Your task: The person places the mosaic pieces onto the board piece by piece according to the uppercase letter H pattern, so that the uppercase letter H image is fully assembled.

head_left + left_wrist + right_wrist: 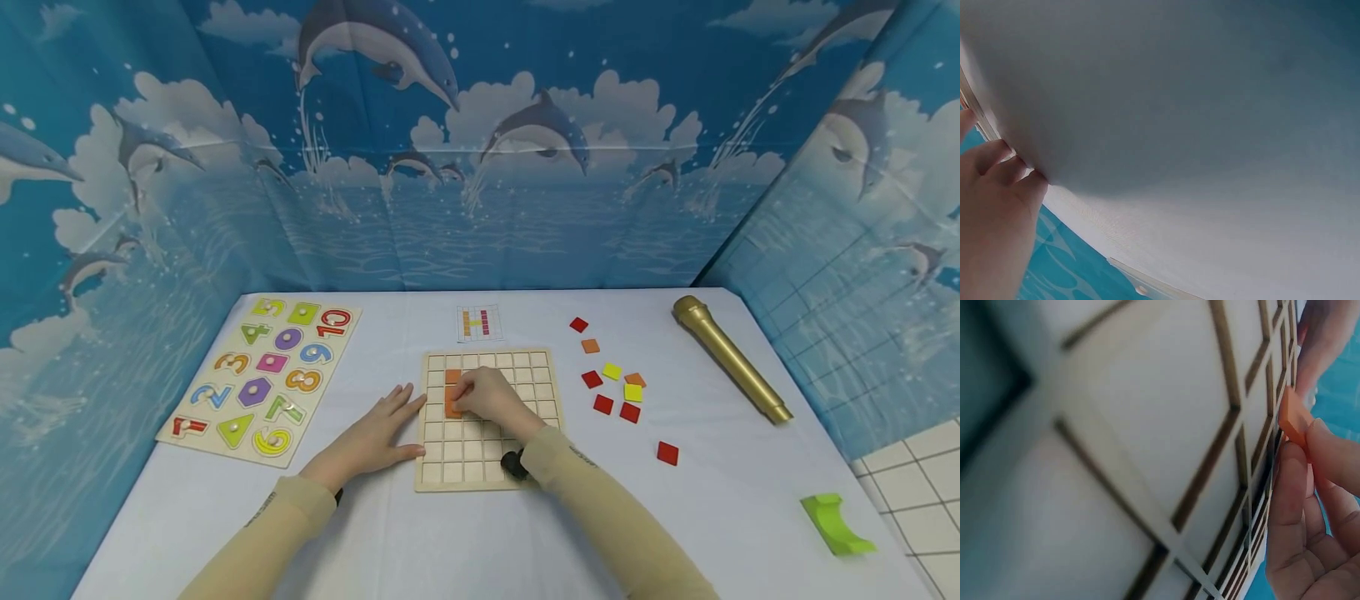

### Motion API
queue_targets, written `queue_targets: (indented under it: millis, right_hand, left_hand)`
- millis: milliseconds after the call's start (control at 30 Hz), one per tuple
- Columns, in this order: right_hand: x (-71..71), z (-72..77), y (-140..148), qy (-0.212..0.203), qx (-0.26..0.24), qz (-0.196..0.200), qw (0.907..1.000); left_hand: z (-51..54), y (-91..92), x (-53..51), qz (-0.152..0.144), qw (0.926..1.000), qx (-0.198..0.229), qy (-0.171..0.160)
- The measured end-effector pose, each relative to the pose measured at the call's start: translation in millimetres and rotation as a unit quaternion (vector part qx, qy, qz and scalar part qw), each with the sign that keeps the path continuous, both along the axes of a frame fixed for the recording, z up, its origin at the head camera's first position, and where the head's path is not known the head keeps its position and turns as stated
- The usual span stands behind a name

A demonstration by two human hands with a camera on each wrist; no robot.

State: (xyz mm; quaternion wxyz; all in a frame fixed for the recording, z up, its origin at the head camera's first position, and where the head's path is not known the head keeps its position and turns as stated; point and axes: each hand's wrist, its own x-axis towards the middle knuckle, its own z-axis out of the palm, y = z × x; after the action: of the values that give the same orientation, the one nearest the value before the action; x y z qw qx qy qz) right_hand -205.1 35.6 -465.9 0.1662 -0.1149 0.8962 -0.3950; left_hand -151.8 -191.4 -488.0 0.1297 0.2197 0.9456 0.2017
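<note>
A wooden grid board (442, 477) lies on the table before me. Orange square tiles (453, 377) sit in its second column from the left. Thumb and fingertips of my right hand (491, 398) pinch an orange tile (1295, 419) low over that column; in the head view the hand partly covers the tiles there. Along the board's left edge rests my left hand (378, 437), its fingers spread and touching the rim. Behind the board lies a small pattern card (480, 323) with orange, yellow and red squares on a grid.
Loose red tiles (603, 404), yellow tiles (633, 392) and orange tiles (590, 346) lie scattered right of the board. A number-and-shape puzzle (251, 362) lies at left. Further right are a gold microphone (731, 358) and a green curved block (835, 525).
</note>
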Motion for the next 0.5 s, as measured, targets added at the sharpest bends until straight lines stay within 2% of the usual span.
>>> queue_targets:
  millis: [367,500]
  right_hand:
    - [1.5,-0.3,-5.5,0.004,0.035,0.01,0.9993]
    - [3.8,1.3,-7.7,0.023,0.055,0.022,0.998]
  left_hand:
    - [1.0,1.0,0.0,0.003,1.0,0.003,-0.006]
    - [0.2,0.4,0.1,0.0,1.0,0.003,0.0]
